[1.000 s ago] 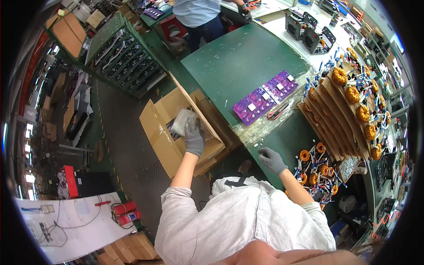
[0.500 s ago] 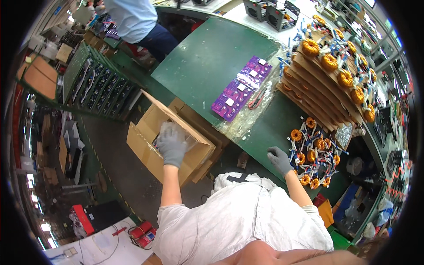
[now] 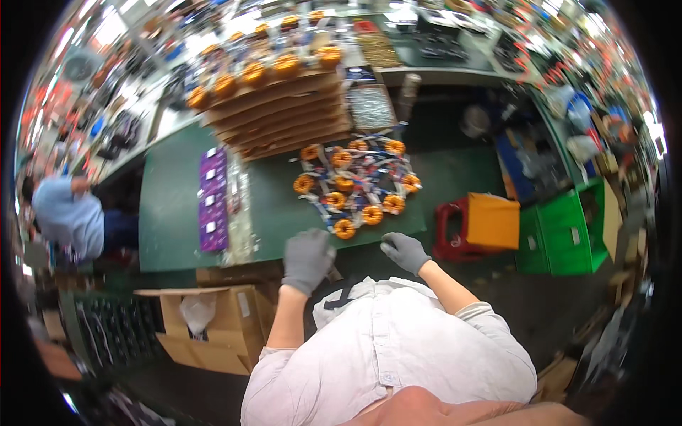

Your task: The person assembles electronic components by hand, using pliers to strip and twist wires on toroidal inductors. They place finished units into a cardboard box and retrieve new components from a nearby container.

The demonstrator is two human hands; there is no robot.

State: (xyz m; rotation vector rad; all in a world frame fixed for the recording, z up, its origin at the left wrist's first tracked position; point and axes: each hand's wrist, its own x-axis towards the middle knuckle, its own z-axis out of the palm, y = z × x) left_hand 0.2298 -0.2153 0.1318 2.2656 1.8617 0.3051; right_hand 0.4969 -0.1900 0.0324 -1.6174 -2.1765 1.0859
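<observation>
My left hand (image 3: 308, 261), in a grey glove, is at the near edge of the green table with its fingers extended, slightly smeared by motion. No held thing shows in it. My right hand (image 3: 406, 253), gloved alike, hovers by the same edge with fingers loosely bent, apart and without a visible object. Beyond both hands lies a pile of orange ring-shaped coils (image 3: 344, 182) with white, blue and red leads. At the left of the table is a row of purple circuit boards (image 3: 212, 201) with white parts, beside a strip of clear plastic wrap (image 3: 240, 206).
Behind the coils rises a stack of cardboard sheets (image 3: 280, 113) topped with more coils. An open cardboard box (image 3: 217, 348) with a clear bag stands low at the left. A red stool (image 3: 449, 231) and green crate (image 3: 561, 238) stand right. A person (image 3: 69, 216) is at far left.
My left hand has come out of the cardboard box to the table edge by the coils. The view has turned right, bringing the coils ahead of me. My right hand remains near the table edge.
</observation>
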